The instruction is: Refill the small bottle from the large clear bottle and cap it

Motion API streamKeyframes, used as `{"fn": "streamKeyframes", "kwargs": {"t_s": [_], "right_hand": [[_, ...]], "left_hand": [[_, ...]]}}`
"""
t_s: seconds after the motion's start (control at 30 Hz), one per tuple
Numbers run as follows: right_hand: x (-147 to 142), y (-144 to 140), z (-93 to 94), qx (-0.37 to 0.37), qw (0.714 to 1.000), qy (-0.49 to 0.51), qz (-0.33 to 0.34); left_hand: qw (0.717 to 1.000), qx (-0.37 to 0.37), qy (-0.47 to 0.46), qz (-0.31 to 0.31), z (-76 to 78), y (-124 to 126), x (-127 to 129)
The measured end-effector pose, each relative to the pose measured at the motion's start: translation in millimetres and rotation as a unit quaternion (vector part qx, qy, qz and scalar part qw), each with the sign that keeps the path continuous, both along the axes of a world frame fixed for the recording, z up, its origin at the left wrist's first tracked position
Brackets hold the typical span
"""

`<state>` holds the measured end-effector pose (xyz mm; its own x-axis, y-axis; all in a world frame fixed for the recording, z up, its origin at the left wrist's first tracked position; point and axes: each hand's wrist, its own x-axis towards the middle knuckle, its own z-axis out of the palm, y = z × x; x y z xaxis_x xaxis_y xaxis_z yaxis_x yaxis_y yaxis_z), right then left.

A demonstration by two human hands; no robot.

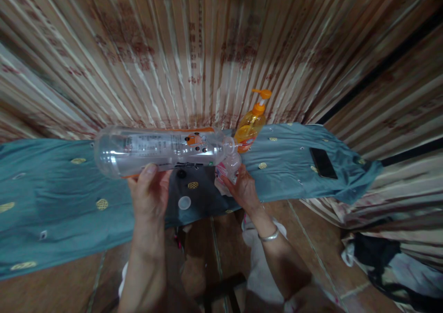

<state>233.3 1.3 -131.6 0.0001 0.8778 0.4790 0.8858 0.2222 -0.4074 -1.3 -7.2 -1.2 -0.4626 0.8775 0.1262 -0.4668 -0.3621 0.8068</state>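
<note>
My left hand point(149, 191) is closed round the lower side of a large clear plastic bottle point(155, 149) with an orange print. The bottle lies nearly level in the air, its neck pointing right. Under that neck, my right hand point(244, 187) grips a smaller clear bottle point(226, 170) with a pink label. The two mouths meet or nearly meet; whether they touch I cannot tell. Just behind them stands a pump bottle point(249, 127) of yellow liquid with an orange pump. On the cloth between my hands lie a round translucent cap point(184, 203) and a small dark cap point(181, 173).
A teal cloth point(79, 202) with pineapple prints covers the narrow table. Towards its right end lies a black phone point(323, 162). Pleated curtains point(166, 64) hang behind and to the right. Dark and light fabric point(387, 267) is heaped at lower right.
</note>
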Motion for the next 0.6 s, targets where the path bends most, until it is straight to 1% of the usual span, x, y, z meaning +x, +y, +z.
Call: {"fn": "streamKeyframes", "kwargs": {"t_s": [0.13,0.3,0.6], "right_hand": [[0.2,0.0,0.3,0.009,1.000,-0.001,-0.004],[0.8,-0.4,2.9,-0.008,1.000,0.010,-0.001],[1.7,-0.6,2.7,-0.013,1.000,0.010,0.001]], "left_hand": [[1.000,0.000,-0.010,0.010,-0.3,0.6,0.4],[1.000,0.000,-0.011,0.012,-1.3,1.3,0.0],[1.000,-0.005,-0.012,0.012,0.1,1.4,0.8]]}}
